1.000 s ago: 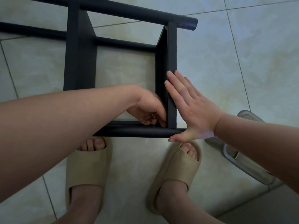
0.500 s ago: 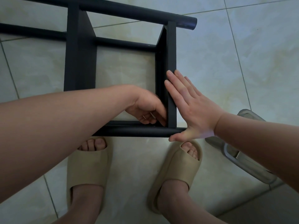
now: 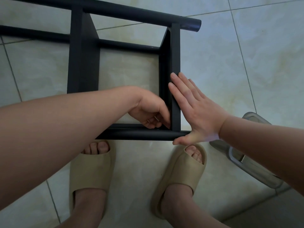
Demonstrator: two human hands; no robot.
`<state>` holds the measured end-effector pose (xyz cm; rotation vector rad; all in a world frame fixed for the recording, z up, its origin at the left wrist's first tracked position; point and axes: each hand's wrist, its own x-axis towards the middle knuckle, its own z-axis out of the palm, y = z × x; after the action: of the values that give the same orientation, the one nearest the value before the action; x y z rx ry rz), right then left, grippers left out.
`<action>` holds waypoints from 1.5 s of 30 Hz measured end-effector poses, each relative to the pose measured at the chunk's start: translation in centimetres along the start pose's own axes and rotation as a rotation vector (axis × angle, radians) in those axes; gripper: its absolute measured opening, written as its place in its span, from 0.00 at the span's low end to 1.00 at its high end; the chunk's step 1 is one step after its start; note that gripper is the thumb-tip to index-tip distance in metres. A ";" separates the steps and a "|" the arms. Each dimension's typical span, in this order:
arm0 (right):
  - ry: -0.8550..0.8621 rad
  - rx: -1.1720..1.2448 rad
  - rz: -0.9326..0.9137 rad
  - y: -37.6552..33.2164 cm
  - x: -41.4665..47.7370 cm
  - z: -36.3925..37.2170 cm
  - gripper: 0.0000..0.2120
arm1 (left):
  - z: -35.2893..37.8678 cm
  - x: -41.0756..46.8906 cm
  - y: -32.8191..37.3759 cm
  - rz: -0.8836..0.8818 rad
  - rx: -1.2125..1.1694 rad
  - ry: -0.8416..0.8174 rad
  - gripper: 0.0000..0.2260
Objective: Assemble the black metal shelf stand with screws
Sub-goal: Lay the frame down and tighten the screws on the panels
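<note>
Two hands meet at one corner of the black metal shelf stand (image 3: 82,63), which rests on the tiled floor (image 3: 230,63). Right hand (image 3: 197,112): fingers straight and flat against the outer face of the end panel (image 3: 175,63), thumb at the end of the near tube (image 3: 139,135); grip wide, holding nothing. Left hand (image 3: 151,112): directly across that panel, inside the frame, fingertips curled into the panel-tube corner; what its grip holds cannot be told. Beige slippers (image 3: 92,171) stand just below both hands.

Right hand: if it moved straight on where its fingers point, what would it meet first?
The right hand would meet the flat black metal crossbar that its fingers touch now, though depth is unclear.
</note>
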<state>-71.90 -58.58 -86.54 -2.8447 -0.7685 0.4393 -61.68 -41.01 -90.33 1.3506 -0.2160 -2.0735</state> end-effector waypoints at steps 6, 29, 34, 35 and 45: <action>0.002 0.004 -0.002 0.0 0.0 0.0 0.63 | 0.4 0.4 -0.1 0.025 0.030 0.034 0.07; 0.005 0.010 -0.002 0.0 0.1 0.1 0.63 | 0.3 0.4 0.0 0.045 0.062 0.039 0.05; 0.001 0.007 0.002 0.0 0.1 0.0 0.64 | 0.0 0.0 0.1 0.031 0.058 0.034 0.05; 0.000 0.006 0.001 0.0 0.1 0.0 0.64 | 0.0 0.0 0.0 0.018 0.053 0.022 0.05; -0.002 0.001 0.008 0.0 0.0 -0.1 0.64 | 0.4 0.5 0.1 0.025 0.077 0.034 0.05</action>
<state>-71.86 -58.57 -86.43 -2.8475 -0.7569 0.4443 -62.12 -41.47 -90.51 1.4204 -0.2991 -2.0384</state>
